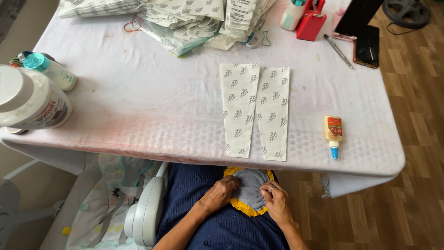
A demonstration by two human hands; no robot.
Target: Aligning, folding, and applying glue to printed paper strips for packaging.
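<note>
Sitting at a counter (138, 97) draped in white cloth, a person works in the lap, below its near edge. Far left of the hands lie a large white jar (30, 102) and a small teal-capped bottle (51, 70). The left hand (221, 194) curls over the left side of a round grey fabric piece (251, 187) edged in yellow, pressing it against the dark blue lap. The right hand (274, 201) pinches the grey cloth at its right edge. Just above the hands, two tapered patterned paper strips (254, 111) lie side by side on the counter, seemingly untouched. To the right of these lies a glue bottle (333, 134), capped. The fabric piece looks mid-work; how much remains cannot be told. Far above, a stack of similar papers (185, 18) waits.
</note>
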